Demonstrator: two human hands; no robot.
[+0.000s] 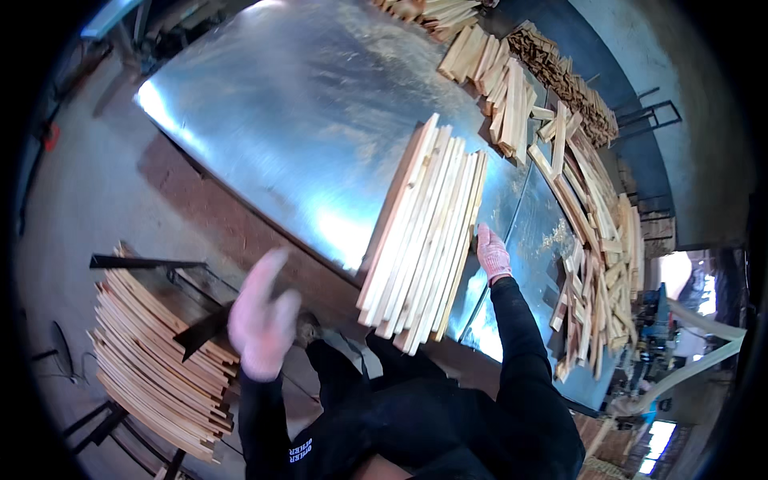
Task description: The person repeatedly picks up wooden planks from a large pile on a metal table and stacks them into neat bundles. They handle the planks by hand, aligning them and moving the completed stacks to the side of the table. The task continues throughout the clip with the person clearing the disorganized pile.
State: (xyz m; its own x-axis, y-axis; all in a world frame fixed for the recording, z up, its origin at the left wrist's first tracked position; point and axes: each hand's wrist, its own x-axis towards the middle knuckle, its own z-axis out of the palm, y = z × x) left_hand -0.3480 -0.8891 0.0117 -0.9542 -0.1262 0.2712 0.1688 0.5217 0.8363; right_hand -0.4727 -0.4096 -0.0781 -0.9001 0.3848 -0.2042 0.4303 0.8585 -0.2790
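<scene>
Where the right hand [494,256] reaches, wooden strips [422,240] lie just to its left.

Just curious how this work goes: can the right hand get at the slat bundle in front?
Probably yes: the right hand is close beside the slat bundle, with nothing visible between them.

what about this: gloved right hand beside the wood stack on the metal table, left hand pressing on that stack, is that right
Only the left hand is wrong: the head view shows it apart from the wood stack on the metal table. The gloved right hand is beside the stack.
</scene>
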